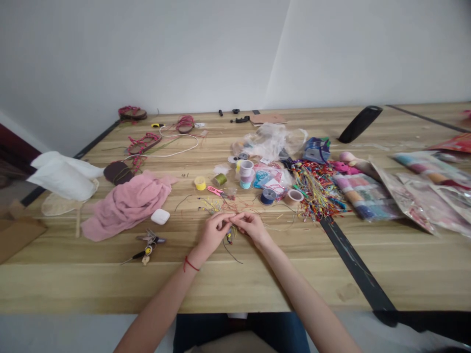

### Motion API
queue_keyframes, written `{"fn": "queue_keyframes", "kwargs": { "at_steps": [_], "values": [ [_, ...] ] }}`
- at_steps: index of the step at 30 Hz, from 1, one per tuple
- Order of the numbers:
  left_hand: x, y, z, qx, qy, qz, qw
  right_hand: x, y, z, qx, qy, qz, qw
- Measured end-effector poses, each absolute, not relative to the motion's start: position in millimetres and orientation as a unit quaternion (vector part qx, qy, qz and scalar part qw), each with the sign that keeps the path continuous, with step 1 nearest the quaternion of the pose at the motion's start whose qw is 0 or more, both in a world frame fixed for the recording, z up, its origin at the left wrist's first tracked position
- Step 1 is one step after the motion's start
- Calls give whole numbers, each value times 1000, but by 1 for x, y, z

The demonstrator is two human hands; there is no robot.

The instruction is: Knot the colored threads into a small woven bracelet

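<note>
The left hand (214, 229) and right hand (252, 228) meet, fingertips pinched, apparently on a fine strand too small to make out. Yellow-and-blue threads (229, 237) lie just under them. Work looks midway: nothing visibly finished between the fingers; what remains is unclear. Farther: 1 pair of pink-handled snips (215, 191), 1 yellow roll (199, 184), 1 olive spool (220, 180), 1 navy spool (268, 196); right, 1 multicoloured cord heap (319, 189).

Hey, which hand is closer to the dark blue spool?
Right. The right hand is on the near side of the dark blue spool, slightly to its left; the left hand is farther left, beyond the right hand.
</note>
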State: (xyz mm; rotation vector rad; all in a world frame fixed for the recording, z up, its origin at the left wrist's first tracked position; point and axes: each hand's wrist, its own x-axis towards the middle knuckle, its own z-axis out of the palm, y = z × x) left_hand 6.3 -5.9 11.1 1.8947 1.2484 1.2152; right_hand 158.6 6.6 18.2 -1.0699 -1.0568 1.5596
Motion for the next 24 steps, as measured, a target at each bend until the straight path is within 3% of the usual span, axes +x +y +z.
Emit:
{"fn": "queue_keyframes", "kwargs": {
  "at_steps": [17, 24],
  "values": [
    [6, -2, 1, 642, 484, 469, 365, 156, 6, 17, -444, -420, 618, 494],
    [7, -3, 0, 605, 493, 469, 415, 160, 7, 17, -450, -492, 557, 495]
  ]
}}
